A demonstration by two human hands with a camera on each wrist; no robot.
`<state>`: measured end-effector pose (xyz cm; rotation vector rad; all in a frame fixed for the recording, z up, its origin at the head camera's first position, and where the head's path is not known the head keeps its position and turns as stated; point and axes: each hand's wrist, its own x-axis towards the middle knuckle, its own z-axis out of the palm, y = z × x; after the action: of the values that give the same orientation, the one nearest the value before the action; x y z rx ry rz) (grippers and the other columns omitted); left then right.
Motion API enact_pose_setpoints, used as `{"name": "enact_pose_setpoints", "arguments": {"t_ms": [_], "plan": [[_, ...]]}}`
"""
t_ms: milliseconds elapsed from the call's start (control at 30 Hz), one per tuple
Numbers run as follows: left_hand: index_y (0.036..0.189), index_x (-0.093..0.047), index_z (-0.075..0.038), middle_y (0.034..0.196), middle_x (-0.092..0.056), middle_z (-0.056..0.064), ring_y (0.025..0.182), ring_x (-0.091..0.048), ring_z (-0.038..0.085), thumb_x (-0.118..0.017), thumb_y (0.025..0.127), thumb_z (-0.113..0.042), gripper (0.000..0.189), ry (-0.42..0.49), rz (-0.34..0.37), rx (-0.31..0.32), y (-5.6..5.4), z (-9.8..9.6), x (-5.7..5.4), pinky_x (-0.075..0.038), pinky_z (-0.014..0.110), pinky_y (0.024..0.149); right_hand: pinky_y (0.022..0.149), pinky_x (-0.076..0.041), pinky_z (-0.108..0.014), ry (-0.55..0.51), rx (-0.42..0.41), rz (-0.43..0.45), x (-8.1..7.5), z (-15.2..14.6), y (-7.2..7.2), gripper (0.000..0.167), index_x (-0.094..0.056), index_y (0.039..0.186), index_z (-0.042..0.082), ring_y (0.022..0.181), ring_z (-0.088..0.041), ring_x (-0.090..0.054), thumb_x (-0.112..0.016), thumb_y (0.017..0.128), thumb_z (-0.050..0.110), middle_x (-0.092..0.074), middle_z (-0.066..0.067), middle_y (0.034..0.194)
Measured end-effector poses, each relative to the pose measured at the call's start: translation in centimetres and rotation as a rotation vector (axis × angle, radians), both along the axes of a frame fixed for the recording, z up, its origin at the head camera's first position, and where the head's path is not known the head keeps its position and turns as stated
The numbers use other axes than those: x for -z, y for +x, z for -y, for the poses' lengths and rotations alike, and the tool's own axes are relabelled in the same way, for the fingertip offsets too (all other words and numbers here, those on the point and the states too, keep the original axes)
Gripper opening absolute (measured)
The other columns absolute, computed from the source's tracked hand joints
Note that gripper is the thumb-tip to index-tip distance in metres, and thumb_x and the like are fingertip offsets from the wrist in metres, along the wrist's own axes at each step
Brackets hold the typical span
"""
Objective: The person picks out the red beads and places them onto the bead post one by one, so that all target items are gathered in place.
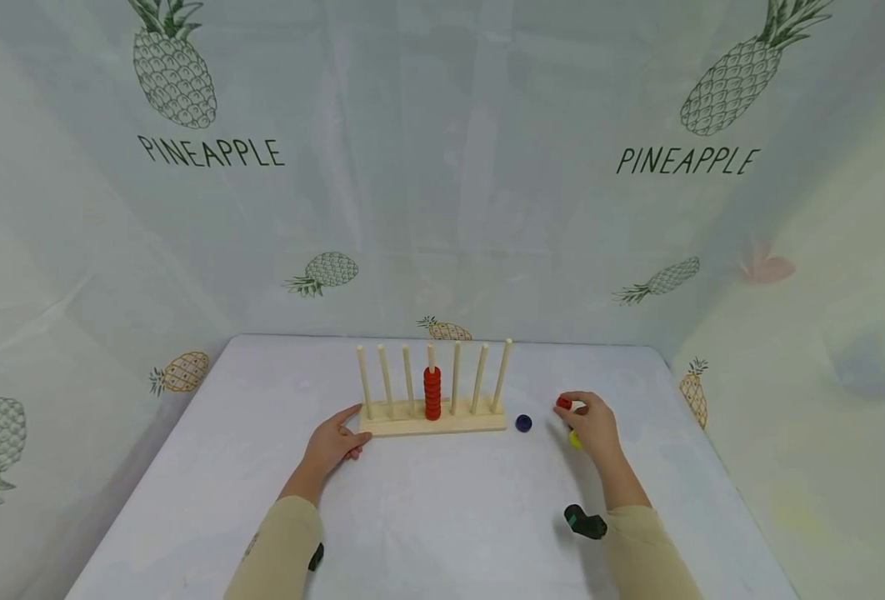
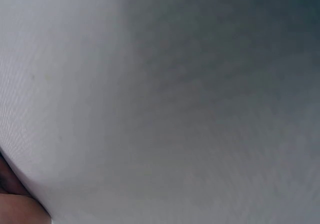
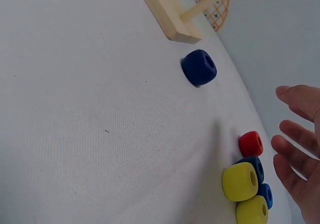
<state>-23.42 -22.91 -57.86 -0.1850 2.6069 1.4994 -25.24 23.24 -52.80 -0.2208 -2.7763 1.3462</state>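
Observation:
A wooden peg rack (image 1: pixel 432 427) stands on the white table, a stack of red beads (image 1: pixel 432 396) on its middle peg. At its left end, my left hand (image 1: pixel 332 444) grips the base between thumb and index finger. My right hand (image 1: pixel 595 425) is raised right of the rack and pinches a red bead (image 1: pixel 564 402) between thumb and index finger. Its other fingers are loosely bent in the right wrist view, where the held bead is hidden. A dark blue bead (image 1: pixel 523 423) lies between rack and right hand. Below that hand sits a yellow bead (image 1: pixel 576 439).
In the right wrist view another red bead (image 3: pixel 250 144) lies beside yellow beads (image 3: pixel 240 182) and blue beads (image 3: pixel 266 195). A black device (image 1: pixel 585 522) is by the right sleeve. A pineapple-printed cloth (image 1: pixel 442 192) hangs behind the table. The left wrist view is mostly blurred pale surface.

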Motion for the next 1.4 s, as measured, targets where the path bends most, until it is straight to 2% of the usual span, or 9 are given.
{"name": "enact_pose_setpoints", "arguments": {"t_ms": [367, 567, 800, 967, 1133, 1400], "plan": [[0.147, -0.045, -0.01, 0.057, -0.062, 0.002, 0.046, -0.053, 0.011, -0.077, 0.085, -0.018, 0.07, -0.011, -0.021, 0.015, 0.1, -0.1, -0.3, -0.044, 0.023, 0.048, 0.064, -0.047, -0.03, 0.004, -0.018, 0.006, 0.7, -0.4, -0.9, 0.038, -0.064, 0.122, 0.0, 0.092, -0.03, -0.053, -0.071, 0.091, 0.02, -0.054, -0.02, 0.123], [0.147, -0.045, -0.011, 0.057, -0.062, 0.001, 0.046, -0.053, 0.01, -0.076, 0.086, -0.018, 0.069, -0.01, -0.013, 0.014, 0.2, -0.2, -0.5, -0.045, 0.023, 0.049, 0.07, -0.047, -0.033, 0.027, 0.0, 0.007, 1.5, -0.5, -1.5, 0.037, -0.064, 0.121, 0.0, 0.096, -0.031, -0.054, -0.072, 0.09, 0.019, -0.052, -0.02, 0.127], [0.147, -0.045, -0.009, 0.057, -0.062, 0.002, 0.046, -0.053, 0.011, -0.076, 0.086, -0.016, 0.069, 0.004, -0.012, 0.013, 0.4, -0.1, -1.0, -0.045, 0.023, 0.049, 0.077, -0.048, -0.042, 0.067, 0.013, -0.025, 1.9, -0.2, -1.6, 0.035, -0.066, 0.118, -0.001, 0.098, -0.034, -0.055, -0.072, 0.089, 0.017, -0.051, -0.023, 0.128], [0.147, -0.045, -0.011, 0.058, -0.063, 0.002, 0.047, -0.055, 0.011, -0.077, 0.086, -0.019, 0.07, 0.004, -0.012, 0.015, 0.2, 0.2, -0.4, -0.045, 0.023, 0.049, 0.081, -0.047, -0.045, 0.081, 0.038, -0.056, 2.2, 0.1, -1.6, 0.034, -0.067, 0.116, -0.002, 0.098, -0.035, -0.055, -0.073, 0.088, 0.016, -0.053, -0.024, 0.124], [0.147, -0.045, -0.013, 0.06, -0.064, 0.002, 0.049, -0.056, 0.011, -0.077, 0.085, -0.019, 0.069, 0.016, -0.019, 0.013, -0.1, 0.5, 0.5, -0.045, 0.022, 0.05, 0.078, -0.047, -0.043, 0.112, 0.092, -0.074, 3.0, 0.4, -1.7, 0.034, -0.067, 0.117, -0.001, 0.095, -0.033, -0.057, -0.072, 0.088, 0.017, -0.055, -0.022, 0.121], [0.147, -0.045, -0.01, 0.06, -0.064, 0.003, 0.048, -0.056, 0.012, -0.078, 0.085, -0.019, 0.07, 0.024, -0.021, 0.017, 0.1, 0.2, 0.2, -0.045, 0.023, 0.049, 0.077, -0.046, -0.044, 0.156, 0.164, -0.062, 3.5, 0.7, -1.9, 0.034, -0.068, 0.117, 0.001, 0.093, -0.032, -0.057, -0.072, 0.088, 0.02, -0.057, -0.021, 0.12]]}}
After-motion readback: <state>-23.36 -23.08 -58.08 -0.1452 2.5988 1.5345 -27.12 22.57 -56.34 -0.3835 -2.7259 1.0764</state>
